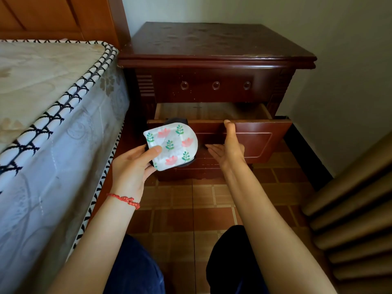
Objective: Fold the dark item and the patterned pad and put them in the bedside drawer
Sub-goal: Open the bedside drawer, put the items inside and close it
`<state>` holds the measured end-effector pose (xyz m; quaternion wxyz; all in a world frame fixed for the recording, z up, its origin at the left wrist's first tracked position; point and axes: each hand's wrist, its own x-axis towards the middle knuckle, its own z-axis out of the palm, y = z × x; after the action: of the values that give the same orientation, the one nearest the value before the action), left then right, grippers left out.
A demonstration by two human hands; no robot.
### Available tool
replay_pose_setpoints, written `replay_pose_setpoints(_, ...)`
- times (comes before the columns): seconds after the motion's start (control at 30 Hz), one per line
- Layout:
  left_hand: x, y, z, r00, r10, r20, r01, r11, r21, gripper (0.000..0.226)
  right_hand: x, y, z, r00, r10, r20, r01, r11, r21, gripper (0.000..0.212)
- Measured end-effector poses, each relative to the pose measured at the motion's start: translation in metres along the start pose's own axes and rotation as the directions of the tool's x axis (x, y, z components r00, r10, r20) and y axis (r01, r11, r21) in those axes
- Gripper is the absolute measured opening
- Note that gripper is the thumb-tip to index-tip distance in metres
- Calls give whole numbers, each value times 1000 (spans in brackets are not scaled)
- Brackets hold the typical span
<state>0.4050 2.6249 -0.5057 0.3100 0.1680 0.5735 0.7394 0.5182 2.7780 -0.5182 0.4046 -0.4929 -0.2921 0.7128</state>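
Note:
My left hand (135, 164) pinches a folded white pad (172, 145) printed with red flowers and green sprigs. Behind the pad, the dark item (176, 120) shows only as black edges at its top and bottom right. The bundle hangs in front of the left end of the open lower drawer (254, 136) of the dark red bedside cabinet (212, 45). My right hand (228, 148) is in front of the drawer's front panel, fingers straight and thumb pointing up toward the panel's top edge, holding nothing. The drawer's pale wooden floor (212, 111) is bare where visible.
The bed's mattress (53, 98) with black-and-white piping stands close on the left. An upper drawer with three round holes (216, 85) is closed. White walls enclose the cabinet at the back and right. A ribbed brown surface (356, 219) stands at the right; brown tiled floor (191, 202) lies below.

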Motion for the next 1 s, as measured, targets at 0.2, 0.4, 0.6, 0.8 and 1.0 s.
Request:
replay_pose_setpoints(0.2, -12, -3, -3, 1000, 9, 18, -9, 1000, 14, 13, -7, 0, -5, 1000, -1, 1, 1, 1000, 12, 42)
replay_pose_setpoints(0.4, -21, -7, -5, 1000, 11, 27, -12, 1000, 23, 13, -12, 3, -10, 1000, -4, 10, 4, 1000, -4, 42)
replay_pose_setpoints(0.6, -26, -11, -7, 999, 6, 32, -7, 1000, 27, 13, -15, 7, -14, 1000, -2, 9, 2, 1000, 8, 44)
replay_pose_setpoints(0.8, -29, -18, -9, 1000, 4, 21, -5, 999, 40, 16, -15, 12, -17, 1000, -8, 5, 7, 1000, 9, 43)
replay_pose_setpoints(1.0, -32, -27, -14, 1000, -21, 6, 21, 999, 46, 24, -15, 18, -22, 1000, -14, 21, 14, 1000, 25, 39)
